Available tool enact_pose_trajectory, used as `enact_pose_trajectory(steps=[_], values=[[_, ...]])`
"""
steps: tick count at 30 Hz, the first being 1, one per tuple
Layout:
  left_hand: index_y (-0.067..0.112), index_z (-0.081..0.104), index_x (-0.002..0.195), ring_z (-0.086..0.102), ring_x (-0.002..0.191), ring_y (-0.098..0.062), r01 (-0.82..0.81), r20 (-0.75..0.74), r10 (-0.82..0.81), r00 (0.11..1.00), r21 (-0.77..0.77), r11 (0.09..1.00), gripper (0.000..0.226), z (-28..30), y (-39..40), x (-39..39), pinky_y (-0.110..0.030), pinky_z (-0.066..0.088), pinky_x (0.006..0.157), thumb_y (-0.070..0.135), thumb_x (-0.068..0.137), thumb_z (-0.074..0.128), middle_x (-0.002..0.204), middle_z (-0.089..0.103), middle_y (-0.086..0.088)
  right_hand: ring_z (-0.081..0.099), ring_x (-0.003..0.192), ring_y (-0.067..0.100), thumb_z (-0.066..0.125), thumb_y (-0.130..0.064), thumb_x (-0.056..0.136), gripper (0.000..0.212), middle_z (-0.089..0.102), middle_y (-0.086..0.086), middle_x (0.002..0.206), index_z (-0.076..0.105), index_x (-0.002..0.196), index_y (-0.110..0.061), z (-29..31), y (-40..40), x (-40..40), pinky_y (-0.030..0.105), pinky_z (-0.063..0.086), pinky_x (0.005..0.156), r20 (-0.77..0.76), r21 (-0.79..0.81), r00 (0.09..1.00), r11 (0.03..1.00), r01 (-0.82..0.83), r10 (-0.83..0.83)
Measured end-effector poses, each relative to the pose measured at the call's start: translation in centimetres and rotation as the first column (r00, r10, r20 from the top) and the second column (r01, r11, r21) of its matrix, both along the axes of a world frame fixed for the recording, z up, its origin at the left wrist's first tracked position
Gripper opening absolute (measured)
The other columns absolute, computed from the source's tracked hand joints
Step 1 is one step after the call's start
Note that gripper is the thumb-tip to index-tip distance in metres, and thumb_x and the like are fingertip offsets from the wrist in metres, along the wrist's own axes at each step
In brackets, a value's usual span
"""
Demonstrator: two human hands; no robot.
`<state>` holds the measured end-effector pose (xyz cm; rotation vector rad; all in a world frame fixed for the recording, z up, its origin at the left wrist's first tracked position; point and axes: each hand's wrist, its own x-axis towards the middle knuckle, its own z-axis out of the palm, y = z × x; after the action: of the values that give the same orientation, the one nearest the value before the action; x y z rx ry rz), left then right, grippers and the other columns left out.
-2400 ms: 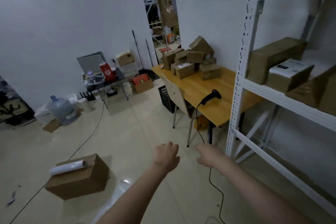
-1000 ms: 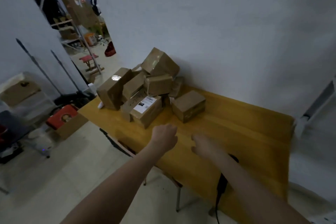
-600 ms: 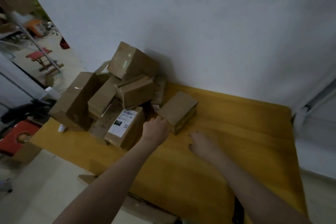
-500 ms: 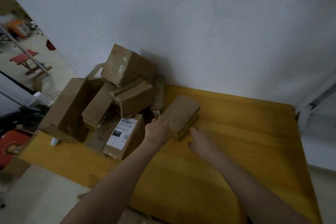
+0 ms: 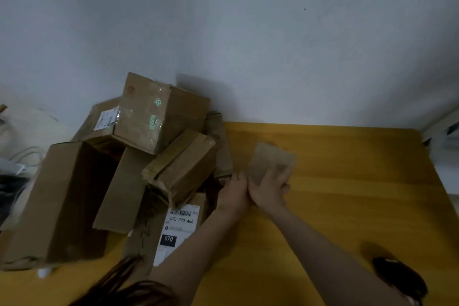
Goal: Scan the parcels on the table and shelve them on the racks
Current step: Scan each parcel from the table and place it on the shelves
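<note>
While both hands close on the small parcel, the aim is a clean lift clear of the heap. That parcel lies on the yellow worktop, just at three o'clock of the pile of boxes and apart from the wall. The right hand has fingers curled over its near edge; the left hand sits at its nine o'clock side, touching the right, though whether its fingers actually grip is hard to tell through the blur. A good lift probably goes straight up and toward six o'clock, away from the leaning boxes, then turns the label face outward. The dark scanner lies at five o'clock, within reach.
</note>
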<state>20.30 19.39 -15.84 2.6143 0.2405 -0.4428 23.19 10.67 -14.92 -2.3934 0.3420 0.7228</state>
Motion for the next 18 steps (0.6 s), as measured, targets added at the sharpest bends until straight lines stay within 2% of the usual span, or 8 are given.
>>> enact_pose_trajectory(steps=[2,4,6,9,12,14,16,18], values=[[0.009,0.039,0.137,0.051,0.116,-0.027,-0.017,0.058,0.026,0.998,-0.144,0.989,0.047,-0.4,0.1,-0.1,-0.034,0.048,0.086,0.029,0.096,0.052,0.133,0.046,-0.01,-0.007,0.143,0.042,0.049,-0.062,0.087,0.093,-0.03,0.001,0.153,-0.005,0.151,-0.022,-0.3,0.3,0.5,0.06,0.023,0.11,-0.025,0.018,0.988,0.988,0.151,-0.15],[0.013,0.042,0.139,0.051,0.116,-0.024,-0.011,0.111,0.042,0.993,-0.263,0.965,0.045,-0.6,0.1,-0.2,-0.033,0.049,0.089,0.027,0.097,0.051,0.131,0.048,-0.006,-0.006,0.143,0.041,0.057,-0.064,0.081,0.101,-0.024,-0.001,0.155,-0.004,0.151,-0.023,-0.5,0.0,0.9,0.062,0.021,0.11,-0.018,0.044,0.958,0.957,0.286,-0.286],[0.015,0.046,0.139,0.052,0.115,-0.019,0.02,0.163,0.038,0.986,-0.337,0.941,0.042,-0.5,-0.2,-0.3,-0.033,0.049,0.092,0.023,0.097,0.049,0.128,0.049,-0.002,0.003,0.142,0.041,0.063,-0.063,0.077,0.103,-0.014,-0.001,0.157,0.001,0.151,-0.023,-0.9,-1.1,1.1,0.061,0.022,0.109,0.009,0.089,0.915,0.911,0.402,-0.404],[0.015,0.056,0.132,0.053,0.111,-0.012,0.137,0.255,-0.031,0.966,-0.407,0.903,0.036,0.3,-1.3,-0.6,-0.028,0.048,0.093,0.016,0.096,0.048,0.123,0.053,0.002,0.018,0.137,0.041,0.065,-0.061,0.076,0.101,0.003,0.003,0.155,0.008,0.148,-0.02,-1.6,-3.8,0.8,0.058,0.028,0.107,0.026,0.166,0.871,0.861,0.481,-0.491],[0.016,0.06,0.127,0.052,0.113,-0.008,0.206,0.285,-0.087,0.955,-0.424,0.882,0.031,0.9,-3.2,-0.9,-0.023,0.047,0.094,0.018,0.099,0.047,0.126,0.054,0.005,0.034,0.132,0.039,0.07,-0.058,0.072,0.099,0.019,0.004,0.15,0.014,0.146,-0.023,-2.2,-6.9,0.5,0.055,0.042,0.1,-0.027,0.358,0.825,0.765,0.535,-0.564],[0.017,0.051,0.135,0.044,0.126,-0.012,0.162,0.271,-0.058,0.961,-0.376,0.912,0.037,0.6,-4.4,-0.8,-0.028,0.043,0.102,0.027,0.101,0.044,0.138,0.045,0.004,0.043,0.127,0.036,0.07,-0.047,0.079,0.088,0.031,0.007,0.147,0.019,0.147,-0.02,-1.8,-8.7,0.2,0.052,0.048,0.096,-0.085,0.468,0.803,0.688,0.555,-0.59],[0.014,0.038,0.143,0.034,0.136,-0.02,0.061,0.17,-0.008,0.985,-0.312,0.948,0.049,0.0,-5.1,-0.5,-0.035,0.036,0.109,0.039,0.101,0.039,0.148,0.035,-0.002,0.049,0.122,0.033,0.062,-0.038,0.089,0.07,0.042,0.01,0.142,0.027,0.145,-0.017,-1.6,-10.3,-0.2,0.051,0.049,0.095,-0.124,0.511,0.799,0.653,0.56,-0.588],[0.01,0.042,0.139,0.043,0.127,-0.024,0.012,0.072,0.012,0.997,-0.326,0.945,0.047,-0.4,-5.7,-0.4,-0.038,0.039,0.102,0.038,0.101,0.041,0.139,0.045,-0.006,0.05,0.12,0.033,0.053,-0.035,0.095,0.057,0.046,0.011,0.139,0.031,0.144,-0.015,-1.4,-11.7,-0.8,0.05,0.047,0.097,-0.139,0.511,0.813,0.662,0.548,-0.566]])
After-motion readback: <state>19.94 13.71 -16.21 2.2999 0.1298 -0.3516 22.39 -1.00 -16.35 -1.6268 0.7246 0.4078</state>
